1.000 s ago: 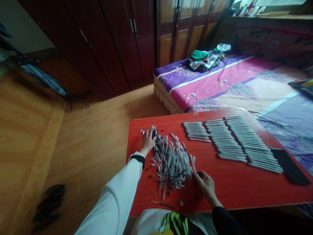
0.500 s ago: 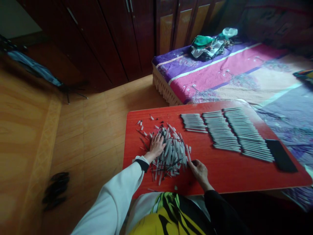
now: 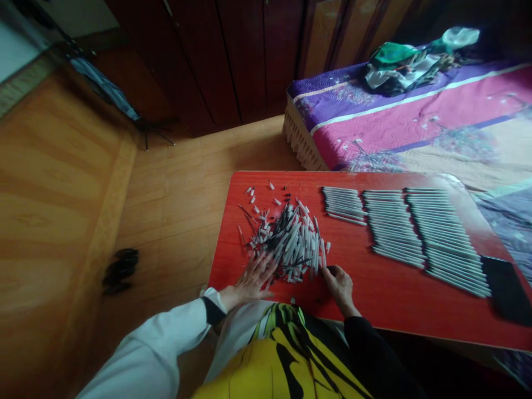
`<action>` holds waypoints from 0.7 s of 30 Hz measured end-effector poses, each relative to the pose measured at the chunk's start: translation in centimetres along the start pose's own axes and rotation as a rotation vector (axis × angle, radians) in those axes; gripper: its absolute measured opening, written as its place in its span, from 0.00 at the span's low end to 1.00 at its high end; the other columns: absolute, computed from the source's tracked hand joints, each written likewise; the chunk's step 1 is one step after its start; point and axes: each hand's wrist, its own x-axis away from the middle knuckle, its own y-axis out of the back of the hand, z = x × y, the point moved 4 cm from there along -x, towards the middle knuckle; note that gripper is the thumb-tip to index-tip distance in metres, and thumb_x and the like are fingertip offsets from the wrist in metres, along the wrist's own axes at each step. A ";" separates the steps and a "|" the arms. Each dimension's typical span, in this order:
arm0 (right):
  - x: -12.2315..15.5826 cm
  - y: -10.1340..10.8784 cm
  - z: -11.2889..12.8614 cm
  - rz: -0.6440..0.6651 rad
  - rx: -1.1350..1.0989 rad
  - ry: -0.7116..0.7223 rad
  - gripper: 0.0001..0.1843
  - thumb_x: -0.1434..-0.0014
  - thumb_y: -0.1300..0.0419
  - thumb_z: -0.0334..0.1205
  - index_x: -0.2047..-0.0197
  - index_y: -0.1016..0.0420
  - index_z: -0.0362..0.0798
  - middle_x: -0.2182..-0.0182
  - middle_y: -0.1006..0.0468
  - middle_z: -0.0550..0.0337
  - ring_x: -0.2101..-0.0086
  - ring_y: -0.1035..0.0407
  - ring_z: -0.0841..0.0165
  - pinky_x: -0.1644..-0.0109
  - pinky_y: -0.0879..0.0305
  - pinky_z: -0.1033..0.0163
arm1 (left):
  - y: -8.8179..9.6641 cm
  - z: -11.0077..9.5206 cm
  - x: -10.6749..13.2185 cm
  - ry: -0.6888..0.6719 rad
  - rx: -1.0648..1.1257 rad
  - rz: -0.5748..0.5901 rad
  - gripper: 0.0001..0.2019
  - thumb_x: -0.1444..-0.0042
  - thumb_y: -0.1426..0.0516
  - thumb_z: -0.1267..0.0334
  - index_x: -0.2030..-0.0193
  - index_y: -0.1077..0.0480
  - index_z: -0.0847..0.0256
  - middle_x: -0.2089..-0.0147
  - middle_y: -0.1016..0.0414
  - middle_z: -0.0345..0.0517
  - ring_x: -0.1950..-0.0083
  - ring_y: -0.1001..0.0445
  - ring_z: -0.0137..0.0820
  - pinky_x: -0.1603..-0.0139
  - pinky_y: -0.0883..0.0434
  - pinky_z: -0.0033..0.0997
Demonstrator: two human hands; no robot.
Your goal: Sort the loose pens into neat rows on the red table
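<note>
A heap of loose pen parts (image 3: 296,238), with clear barrels, dark refills and small caps, lies on the left half of the red table (image 3: 353,266). At the heap's near left edge, my left hand (image 3: 255,274) is spread with its fingers apart, slightly blurred, touching or just over the parts. My right hand (image 3: 339,285) rests at the heap's right side, thumb and fingers pinched on the lower end of a clear pen barrel (image 3: 323,254). That barrel points away from me along the heap's edge. Small caps (image 3: 251,192) are scattered beyond the heap at the far left.
Three columns of assembled pens (image 3: 394,227) lie in rows on the table's right half. Beside them is a flat black object (image 3: 507,288). A bed (image 3: 374,122) with a heap of clothes (image 3: 403,66) stands behind the table. Dark shoes (image 3: 120,271) are on the floor at left.
My left hand has moved off the middle of the heap, toward me, to its near left edge. My right hand keeps its pinch on the barrel. The view has turned leftward.
</note>
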 end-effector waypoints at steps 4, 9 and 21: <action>0.0 0.3 0.4 0.021 0.017 -0.008 0.25 0.49 0.51 0.56 0.65 0.24 0.45 0.68 0.21 0.49 0.64 0.28 0.58 0.65 0.41 0.62 | -2.7 3.1 6.0 0.193 -0.099 0.045 0.49 0.58 0.45 0.37 0.33 0.59 0.54 0.31 0.58 0.54 0.31 0.64 0.48 0.37 0.57 0.55; -0.1 0.6 0.9 0.055 0.054 -0.056 0.26 0.50 0.52 0.57 0.65 0.24 0.45 0.68 0.21 0.49 0.64 0.29 0.57 0.66 0.41 0.62 | -3.4 5.0 3.3 0.258 -0.121 -0.017 0.48 0.54 0.48 0.36 0.33 0.61 0.60 0.31 0.61 0.60 0.31 0.65 0.49 0.37 0.56 0.55; -0.4 0.4 0.4 0.044 0.061 -0.092 0.27 0.52 0.52 0.60 0.66 0.25 0.46 0.69 0.21 0.50 0.65 0.29 0.55 0.67 0.40 0.60 | -1.4 8.4 -2.4 0.213 0.199 -0.232 0.45 0.48 0.49 0.42 0.33 0.70 0.62 0.31 0.67 0.60 0.32 0.61 0.46 0.36 0.49 0.48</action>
